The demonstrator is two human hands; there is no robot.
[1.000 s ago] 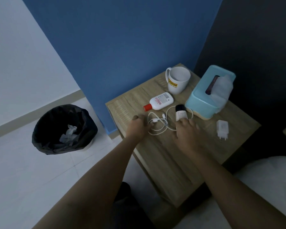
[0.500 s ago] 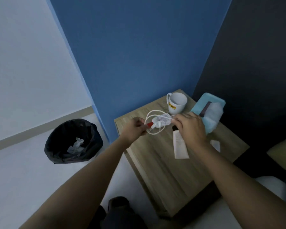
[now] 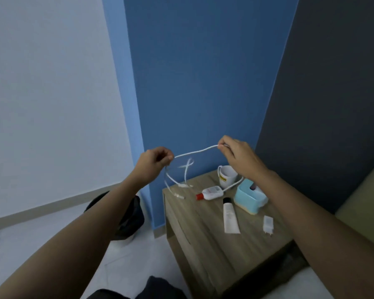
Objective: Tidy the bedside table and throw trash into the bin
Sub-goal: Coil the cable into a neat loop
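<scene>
Stretching the white cable [image 3: 194, 152] above the table [image 3: 214, 251], my left grip [image 3: 153, 162] and right grip [image 3: 240, 158] each pinching it (loose ends dangle over the table's edge). Best wind even loops now, keeping tension light, no kinks.

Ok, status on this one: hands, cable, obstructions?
Both hands up: left hand and right hand pinch cable, loops hanging. Partly hidden bin behind left forearm. Nothing blocking.

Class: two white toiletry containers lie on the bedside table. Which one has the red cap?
The small bottle lying nearest the mug; the longer tube has a black cap.
</scene>
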